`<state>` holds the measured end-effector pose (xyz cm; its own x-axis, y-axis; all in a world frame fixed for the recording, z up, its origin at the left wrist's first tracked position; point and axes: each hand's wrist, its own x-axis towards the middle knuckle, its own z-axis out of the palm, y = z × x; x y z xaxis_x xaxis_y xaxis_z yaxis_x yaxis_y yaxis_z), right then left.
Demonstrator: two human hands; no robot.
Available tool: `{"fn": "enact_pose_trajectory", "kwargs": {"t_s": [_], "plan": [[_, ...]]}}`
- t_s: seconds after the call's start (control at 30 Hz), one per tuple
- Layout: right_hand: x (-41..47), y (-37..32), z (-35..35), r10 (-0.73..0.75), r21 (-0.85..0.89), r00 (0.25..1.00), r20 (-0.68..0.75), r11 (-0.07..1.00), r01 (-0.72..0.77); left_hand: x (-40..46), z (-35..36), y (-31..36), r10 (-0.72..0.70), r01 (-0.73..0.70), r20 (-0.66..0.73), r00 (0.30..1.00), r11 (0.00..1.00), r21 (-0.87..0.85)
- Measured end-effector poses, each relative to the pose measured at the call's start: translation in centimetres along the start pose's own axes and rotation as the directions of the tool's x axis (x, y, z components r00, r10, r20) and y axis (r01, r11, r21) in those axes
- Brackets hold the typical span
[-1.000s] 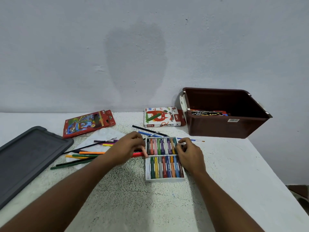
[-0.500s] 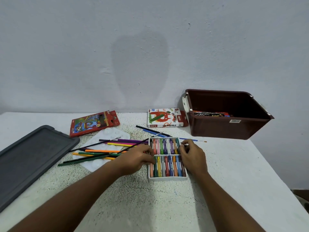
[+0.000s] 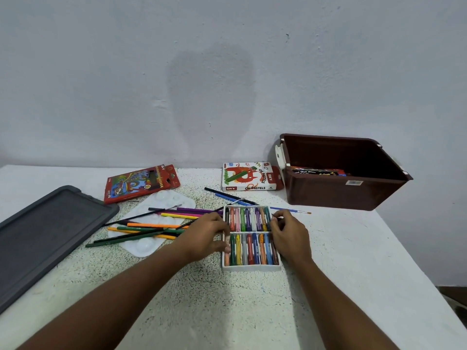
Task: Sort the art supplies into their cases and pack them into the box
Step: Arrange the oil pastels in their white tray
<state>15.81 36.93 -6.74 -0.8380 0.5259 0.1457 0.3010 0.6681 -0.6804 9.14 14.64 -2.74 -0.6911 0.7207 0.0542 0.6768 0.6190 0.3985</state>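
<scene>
The pastel tray (image 3: 251,267) sits on the desk (image 3: 341,248), between both hands. The left hand (image 3: 206,238) grips its left edge with curled fingers. The right hand (image 3: 290,234) pinches its right edge. The box (image 3: 338,190) stands beyond, well apart.

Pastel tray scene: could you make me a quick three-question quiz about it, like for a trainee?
1. True or false: the pastel tray sits inside the brown box.
2. What lies on the white palette? A) colored pencils B) scissors C) glue
3. Which hand touches the tray's left edge?

Key:
1. False; it rests on the table, between the two hands.
2. A
3. The left hand; the right hand is at the right edge.
</scene>
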Motion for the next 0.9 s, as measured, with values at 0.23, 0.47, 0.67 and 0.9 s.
{"fn": "enact_pose_trajectory", "kwargs": {"t_s": [0.23,0.47,0.67,0.9], "plan": [[-0.4,0.2,-0.5,0.037,0.053,0.999,0.008,0.998,-0.037,2.3,-1.1,0.5,-0.03,0.03,0.034,0.999,1.0,-0.003],[0.0,-0.2,-0.8,0.054,0.078,0.998,0.04,0.995,-0.057,7.7,-2.6,-0.5,-0.084,0.101,-0.11,0.99,0.983,0.151],[0.5,-0.1,-0.7,0.082,0.092,0.995,0.065,0.992,-0.088,12.5,-2.7,-1.6,-0.157,0.16,-0.033,0.987,0.953,0.257],[0.9,-0.2,-0.6,0.107,0.091,0.992,0.063,0.99,-0.112,17.5,-2.4,-3.6,-0.165,0.115,0.142,0.976,0.944,0.31]]}}
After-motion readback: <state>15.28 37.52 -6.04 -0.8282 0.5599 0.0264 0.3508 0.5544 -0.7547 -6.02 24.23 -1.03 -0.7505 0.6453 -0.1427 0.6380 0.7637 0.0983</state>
